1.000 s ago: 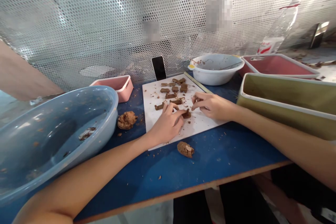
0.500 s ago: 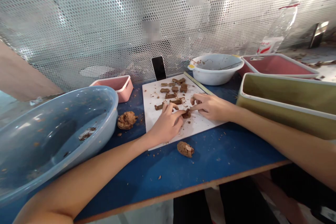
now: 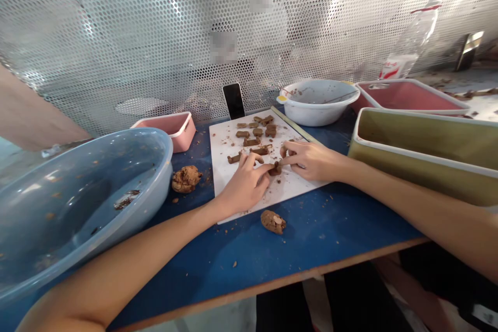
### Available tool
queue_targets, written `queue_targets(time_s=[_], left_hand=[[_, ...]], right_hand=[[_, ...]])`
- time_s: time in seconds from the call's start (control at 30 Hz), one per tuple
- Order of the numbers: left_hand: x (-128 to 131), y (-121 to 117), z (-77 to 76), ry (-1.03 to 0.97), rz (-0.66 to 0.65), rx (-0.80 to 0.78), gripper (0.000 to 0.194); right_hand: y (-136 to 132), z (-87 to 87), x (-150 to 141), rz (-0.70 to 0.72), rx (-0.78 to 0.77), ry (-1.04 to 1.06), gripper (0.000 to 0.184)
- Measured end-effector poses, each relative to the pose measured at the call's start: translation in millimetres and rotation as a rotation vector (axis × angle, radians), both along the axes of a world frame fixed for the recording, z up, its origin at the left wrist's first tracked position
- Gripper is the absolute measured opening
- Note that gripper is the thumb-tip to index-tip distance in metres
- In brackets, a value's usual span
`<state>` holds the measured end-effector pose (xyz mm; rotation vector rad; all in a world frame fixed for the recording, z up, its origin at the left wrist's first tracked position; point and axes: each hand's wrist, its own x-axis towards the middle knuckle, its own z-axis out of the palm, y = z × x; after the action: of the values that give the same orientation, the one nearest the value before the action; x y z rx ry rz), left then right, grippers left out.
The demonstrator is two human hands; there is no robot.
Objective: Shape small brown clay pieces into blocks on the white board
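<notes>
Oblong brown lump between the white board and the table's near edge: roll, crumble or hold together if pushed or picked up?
The oblong brown lump would probably rock or roll if pushed, given its rounded sides. It may shed bits when gripped: its right end looks ragged, and crumbs dot the blue table. Its pale inclusions could work loose.

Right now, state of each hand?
Left hand: partly curled, touching the small brown clay-like lump on the flat white board; grip unclear.
Right hand: partly curled, at the lump's opposite side; grip unclear.
</notes>
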<state>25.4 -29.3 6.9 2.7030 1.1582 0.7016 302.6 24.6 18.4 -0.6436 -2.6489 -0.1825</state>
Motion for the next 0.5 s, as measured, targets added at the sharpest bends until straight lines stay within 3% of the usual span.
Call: queue_targets(time_s=[0.5], left_hand=[[-1.1, -1.6, -1.6, -0.002, 0.009, 0.042, 0.034]], right_hand=[[-1.3, 2.2, 1.2, -0.008, -0.111, 0.104, 0.039]])
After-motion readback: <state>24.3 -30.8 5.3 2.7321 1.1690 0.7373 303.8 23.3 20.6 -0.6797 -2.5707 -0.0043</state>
